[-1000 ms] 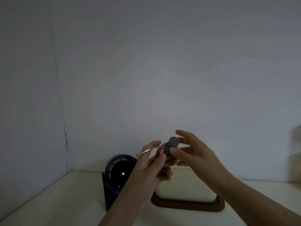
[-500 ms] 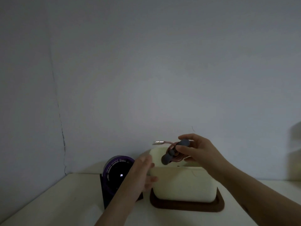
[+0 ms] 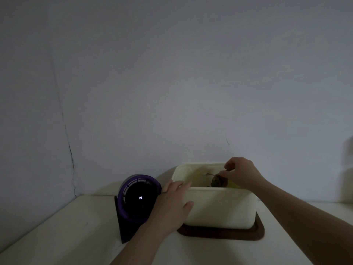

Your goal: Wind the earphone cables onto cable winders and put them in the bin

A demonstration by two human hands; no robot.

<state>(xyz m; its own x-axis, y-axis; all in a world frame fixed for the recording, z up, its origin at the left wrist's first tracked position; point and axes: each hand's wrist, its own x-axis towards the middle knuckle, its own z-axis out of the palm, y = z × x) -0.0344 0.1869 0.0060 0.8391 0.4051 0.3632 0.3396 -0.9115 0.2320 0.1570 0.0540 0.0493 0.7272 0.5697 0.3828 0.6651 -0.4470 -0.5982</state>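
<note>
A purple fan (image 3: 137,199) is sitting on the table (image 3: 57,236). The left hand (image 3: 172,205) is touching the cream bin (image 3: 219,207) with straight, loose fingers. The right hand (image 3: 240,174) is pinching the wound earphone cable (image 3: 218,181) inside the bin.

A round device (image 3: 138,199) with a purple ring stands upright on a dark stand (image 3: 122,228), and its black face shows a small glowing 20 (image 3: 140,197). Just to its right, a dark brown tray (image 3: 257,233) lies flat on the pale table (image 3: 57,236). Behind, a thin crack (image 3: 66,134) runs down the dim grey wall (image 3: 172,73).
</note>
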